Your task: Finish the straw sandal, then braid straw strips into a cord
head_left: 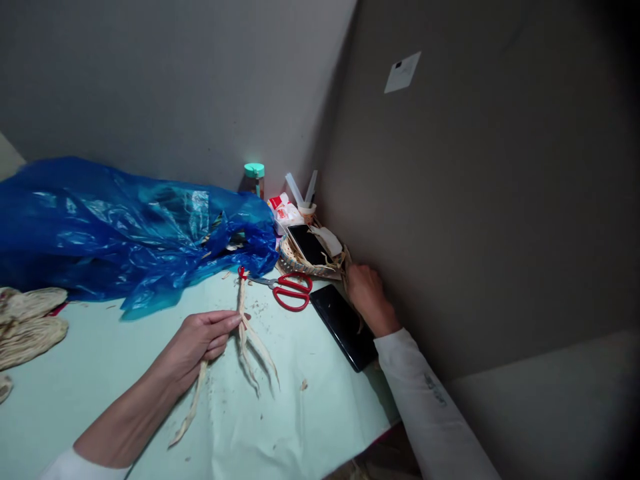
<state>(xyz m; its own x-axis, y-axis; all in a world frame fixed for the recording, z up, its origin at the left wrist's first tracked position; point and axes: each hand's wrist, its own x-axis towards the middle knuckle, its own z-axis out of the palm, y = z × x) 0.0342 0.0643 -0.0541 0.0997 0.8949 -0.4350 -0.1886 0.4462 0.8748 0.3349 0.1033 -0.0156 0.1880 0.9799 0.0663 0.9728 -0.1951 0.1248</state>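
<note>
My left hand (203, 340) pinches a braid of pale dried-leaf strips (244, 313) lying on the light green table (300, 427). The braid's far end is tied with a red clip or thread near the blue bag. Loose strip ends fan out toward me below the fingers. My right hand (367, 297) reaches to the table's right edge by the wall, fingers curled around thin pale strips beside a small woven basket (300, 263). What exactly it grips is partly hidden.
A big blue plastic bag (125, 233) covers the table's back left. Red-handled scissors (290, 290) and a dark phone (345, 327) lie between my hands. Another phone sits in the basket. A teal-capped jar (254, 179) stands at the wall. Woven pieces (30, 327) lie far left.
</note>
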